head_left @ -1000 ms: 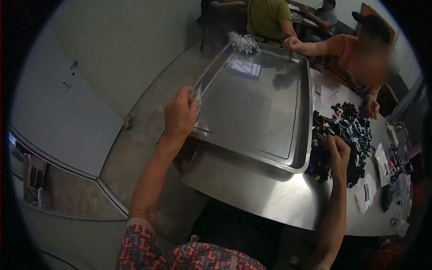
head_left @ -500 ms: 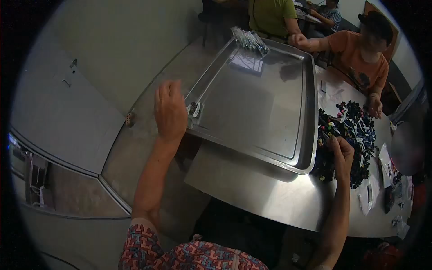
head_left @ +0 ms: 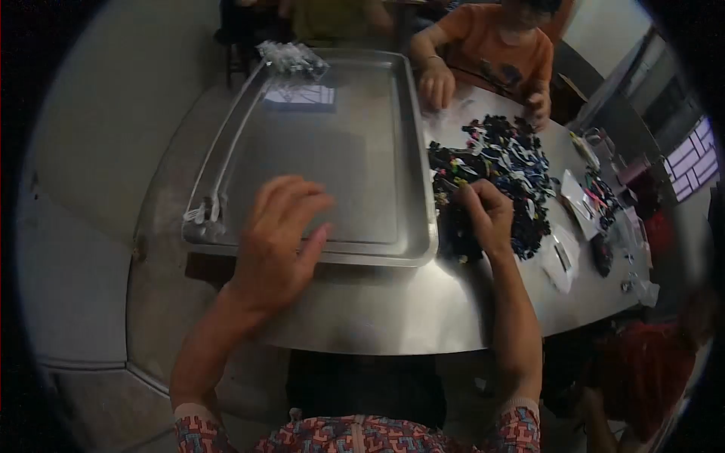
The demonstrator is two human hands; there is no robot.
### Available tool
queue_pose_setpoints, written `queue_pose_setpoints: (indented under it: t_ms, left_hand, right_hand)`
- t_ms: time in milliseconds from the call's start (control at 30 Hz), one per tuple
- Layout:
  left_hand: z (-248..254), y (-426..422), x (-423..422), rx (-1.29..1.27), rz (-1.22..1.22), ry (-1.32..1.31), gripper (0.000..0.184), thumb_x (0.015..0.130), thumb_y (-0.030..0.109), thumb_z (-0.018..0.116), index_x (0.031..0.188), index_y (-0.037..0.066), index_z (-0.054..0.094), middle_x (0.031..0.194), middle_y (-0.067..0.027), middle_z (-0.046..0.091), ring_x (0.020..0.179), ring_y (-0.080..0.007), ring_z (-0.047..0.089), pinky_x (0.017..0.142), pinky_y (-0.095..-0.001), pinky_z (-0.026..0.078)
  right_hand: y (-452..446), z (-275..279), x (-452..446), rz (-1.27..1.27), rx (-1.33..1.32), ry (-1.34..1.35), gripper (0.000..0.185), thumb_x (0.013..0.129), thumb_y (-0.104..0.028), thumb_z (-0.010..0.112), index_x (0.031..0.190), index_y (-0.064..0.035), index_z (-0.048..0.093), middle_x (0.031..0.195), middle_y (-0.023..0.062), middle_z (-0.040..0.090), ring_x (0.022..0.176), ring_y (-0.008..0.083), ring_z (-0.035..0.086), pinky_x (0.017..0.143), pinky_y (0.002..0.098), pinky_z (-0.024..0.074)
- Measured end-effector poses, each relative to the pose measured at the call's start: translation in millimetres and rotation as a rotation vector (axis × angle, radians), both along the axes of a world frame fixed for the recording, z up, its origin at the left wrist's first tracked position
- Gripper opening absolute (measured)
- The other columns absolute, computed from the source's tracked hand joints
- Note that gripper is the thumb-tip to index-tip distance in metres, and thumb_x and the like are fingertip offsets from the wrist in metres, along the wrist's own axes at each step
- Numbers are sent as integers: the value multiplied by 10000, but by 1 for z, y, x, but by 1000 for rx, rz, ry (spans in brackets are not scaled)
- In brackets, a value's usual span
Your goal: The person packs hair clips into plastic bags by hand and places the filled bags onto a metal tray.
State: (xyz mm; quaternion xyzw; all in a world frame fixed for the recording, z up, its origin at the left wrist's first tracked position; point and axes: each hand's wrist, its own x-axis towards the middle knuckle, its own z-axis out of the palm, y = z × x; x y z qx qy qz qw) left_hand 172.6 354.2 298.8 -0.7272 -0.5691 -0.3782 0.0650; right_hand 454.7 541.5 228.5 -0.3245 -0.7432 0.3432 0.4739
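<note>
While 1 bagged bundle (head_left: 293,62) lies at the far-left corner of the tray (head_left: 325,151) and 1 packet (head_left: 208,214) near-left, most pieces seem left in the loose pile (head_left: 521,162). My left hand (head_left: 278,235) hovers, fingers spread; my right hand (head_left: 492,215) pinches at the pile, contents unclear.

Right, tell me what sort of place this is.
Probably a workshop or packing room: a metal table with a heap of small pieces and a person in orange beside it, plus a metal tray bearing clear packets.
</note>
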Motion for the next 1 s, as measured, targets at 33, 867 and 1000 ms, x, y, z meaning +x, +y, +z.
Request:
queue_pose_setpoints:
  t_ms: [33,867,1000]
  left_hand:
    - [-3,7,13,-31,-92,-28,315,776,11,676,1085,15,616,1136,-159,589,1127,-356,531,969,-442,439]
    - [-59,26,65,160,-449,-54,267,646,-94,664,873,44,638,960,-79,624,955,-293,611,811,-382,533]
    - [-64,28,66,206,-430,-26,252,665,-102,648,872,39,631,956,-87,621,959,-296,610,803,-388,533]
  right_hand:
    - [-2,1,-1,-38,32,-31,157,924,-108,640,822,10,654,724,18,599,682,81,522,631,250,418]
    - [-9,10,-10,-155,242,-148,145,841,-120,691,743,-19,657,696,115,588,636,267,599,574,365,464]
    - [-17,7,-17,-95,228,-123,130,830,-101,683,737,-13,659,703,121,596,661,298,599,601,388,476]
